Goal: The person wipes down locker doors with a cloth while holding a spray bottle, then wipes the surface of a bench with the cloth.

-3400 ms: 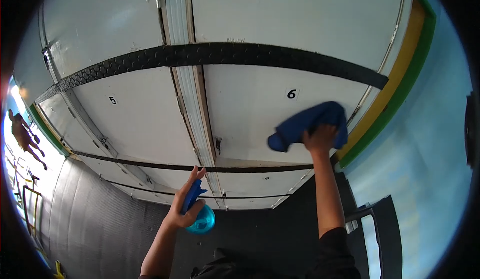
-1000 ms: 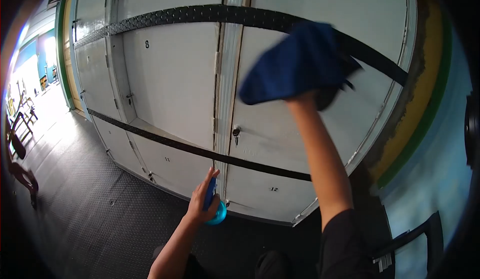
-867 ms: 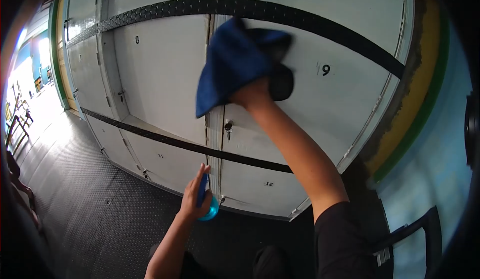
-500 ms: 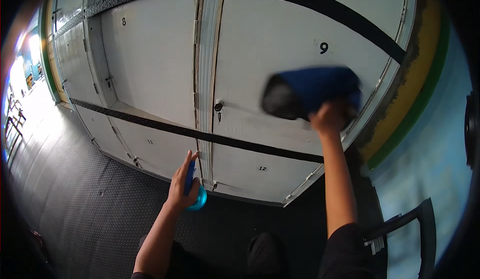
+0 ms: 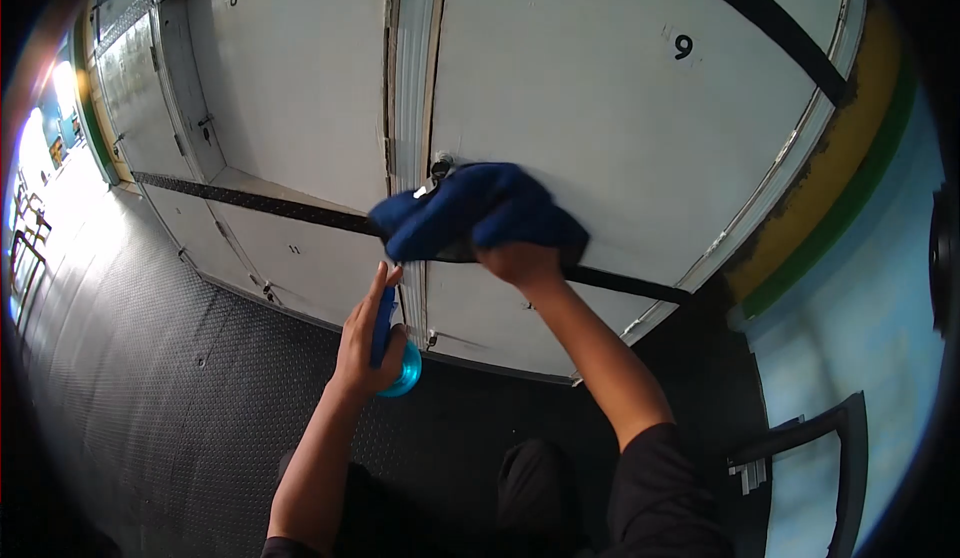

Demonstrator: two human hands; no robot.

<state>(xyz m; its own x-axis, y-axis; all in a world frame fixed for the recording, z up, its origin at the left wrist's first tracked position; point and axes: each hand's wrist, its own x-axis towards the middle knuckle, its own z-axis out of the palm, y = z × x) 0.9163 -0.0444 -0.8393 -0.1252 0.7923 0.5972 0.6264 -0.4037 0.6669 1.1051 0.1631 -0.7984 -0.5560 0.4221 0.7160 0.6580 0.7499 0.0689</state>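
Right hand (image 5: 518,261) grips blue cloth (image 5: 470,213) pressed on locker door 9 (image 5: 600,128), near lock at 10 o'clock. Left hand (image 5: 365,343) holds blue spray bottle (image 5: 392,358), low.

I see a deep blue cloth (image 5: 470,213) against white locker doors (image 5: 590,108) crossed by a black studded strip (image 5: 270,206). The spray bottle (image 5: 393,353) is turquoise with a darker blue top. The floor (image 5: 140,378) is black checker-plate, and the wall edge (image 5: 840,198) runs yellow, then green.

Soft, matt blue cloth (image 5: 470,216) is bunched against a smooth, painted white locker door (image 5: 620,108) with a faint sheen. A glossy, see-through blue plastic spray bottle (image 5: 392,350) sits nearer. The dark floor (image 5: 150,388) is studded, rubbery-looking and matt.
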